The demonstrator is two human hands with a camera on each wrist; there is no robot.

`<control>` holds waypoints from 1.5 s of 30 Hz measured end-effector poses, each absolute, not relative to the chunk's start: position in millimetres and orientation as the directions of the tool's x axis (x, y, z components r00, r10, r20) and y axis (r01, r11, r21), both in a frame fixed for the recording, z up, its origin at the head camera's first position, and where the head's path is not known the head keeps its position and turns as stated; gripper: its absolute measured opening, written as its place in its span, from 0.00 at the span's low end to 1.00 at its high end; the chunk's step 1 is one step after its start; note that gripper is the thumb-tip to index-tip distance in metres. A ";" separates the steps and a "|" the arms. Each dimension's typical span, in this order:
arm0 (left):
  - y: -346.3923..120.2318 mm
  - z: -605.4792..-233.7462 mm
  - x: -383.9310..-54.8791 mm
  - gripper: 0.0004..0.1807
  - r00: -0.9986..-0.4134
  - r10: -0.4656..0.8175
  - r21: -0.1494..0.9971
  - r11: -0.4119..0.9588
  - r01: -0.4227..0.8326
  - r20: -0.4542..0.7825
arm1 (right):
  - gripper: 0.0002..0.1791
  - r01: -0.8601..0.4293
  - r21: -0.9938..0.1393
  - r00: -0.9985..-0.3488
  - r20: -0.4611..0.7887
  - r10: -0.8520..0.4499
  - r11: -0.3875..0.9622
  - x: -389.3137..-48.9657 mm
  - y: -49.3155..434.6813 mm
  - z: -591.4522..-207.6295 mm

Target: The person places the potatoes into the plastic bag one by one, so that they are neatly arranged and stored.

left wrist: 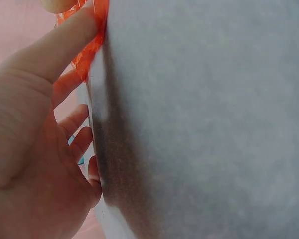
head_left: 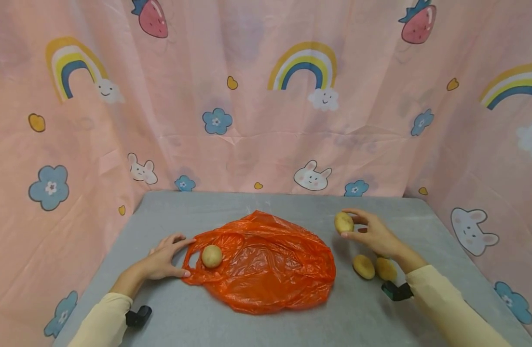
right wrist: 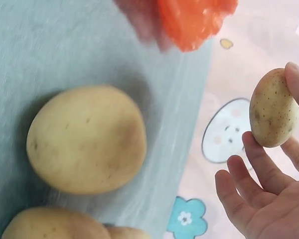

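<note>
An orange plastic bag lies spread flat on the table, with one potato resting on its left end by the handle hole. At that end my left hand touches the bag's edge with thumb and index finger spread apart. In the left wrist view the thumb lies against the orange plastic, and the other fingers are fairly straight. My right hand pinches a potato between thumb and fingertips, raised above the table right of the bag.
Below the right hand, a potato lies next to another potato on the grey table. The right wrist view shows a nearby potato large. A pink patterned curtain encloses the table's back and sides.
</note>
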State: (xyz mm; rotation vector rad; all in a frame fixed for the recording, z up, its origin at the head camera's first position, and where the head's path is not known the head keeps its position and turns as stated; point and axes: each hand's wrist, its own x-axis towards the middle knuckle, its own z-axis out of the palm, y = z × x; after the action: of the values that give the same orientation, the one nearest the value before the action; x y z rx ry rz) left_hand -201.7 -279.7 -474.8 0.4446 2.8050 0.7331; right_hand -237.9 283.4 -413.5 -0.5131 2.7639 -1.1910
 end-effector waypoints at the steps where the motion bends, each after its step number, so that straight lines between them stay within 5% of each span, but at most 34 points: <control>1: -279.5 -475.1 -201.7 0.50 -0.933 0.338 0.505 0.831 0.234 -0.124 | 0.37 -0.270 -0.724 -0.939 0.052 -0.341 0.634 -236.9 281.5 -412.6; 45: -280.3 -472.1 -202.3 0.50 -0.926 0.352 0.534 0.814 0.228 -0.140 | 0.35 -0.364 -0.795 -0.855 0.079 -0.513 0.484 -221.4 185.4 -405.6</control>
State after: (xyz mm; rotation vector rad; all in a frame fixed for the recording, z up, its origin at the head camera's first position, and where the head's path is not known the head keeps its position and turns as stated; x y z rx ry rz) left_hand -202.3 -280.3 -472.1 0.4489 2.7663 0.7721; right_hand -221.4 185.4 -405.6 -0.7627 2.5569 -1.3082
